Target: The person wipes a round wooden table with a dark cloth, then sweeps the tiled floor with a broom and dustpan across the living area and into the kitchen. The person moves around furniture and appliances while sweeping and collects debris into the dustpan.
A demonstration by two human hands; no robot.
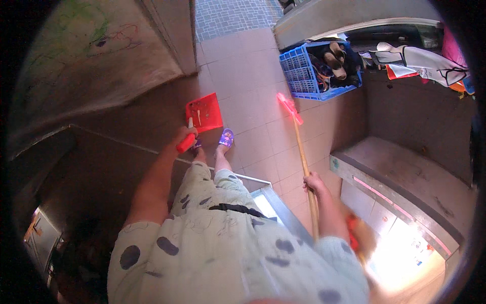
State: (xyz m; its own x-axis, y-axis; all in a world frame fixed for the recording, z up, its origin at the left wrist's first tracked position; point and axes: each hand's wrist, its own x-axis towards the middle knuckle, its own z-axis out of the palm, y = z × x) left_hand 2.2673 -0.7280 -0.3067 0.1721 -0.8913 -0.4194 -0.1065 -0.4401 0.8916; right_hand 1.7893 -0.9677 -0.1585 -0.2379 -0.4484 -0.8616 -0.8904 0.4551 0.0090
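My left hand (186, 136) grips the handle of a red plastic dustpan (210, 113), whose pan is at the floor just in front of my feet. Small bits of debris and a pale strip lie in the pan. In my right hand (316, 182) is the wooden stick of a broom (301, 146). The broom's bright pink-red head (289, 108) is out ahead on the right, at the tiles near a blue plastic crate. Whether its bristles press on the floor I cannot tell.
The blue crate (299, 72) holds several shoes (334, 60). A concrete ledge (410, 163) runs along the right, below a shelf with hanging cloth items (425, 62). On the left stands a scribbled wall (102, 49). Pinkish floor tiles (243, 72) lead to grey patterned paving (235, 17).
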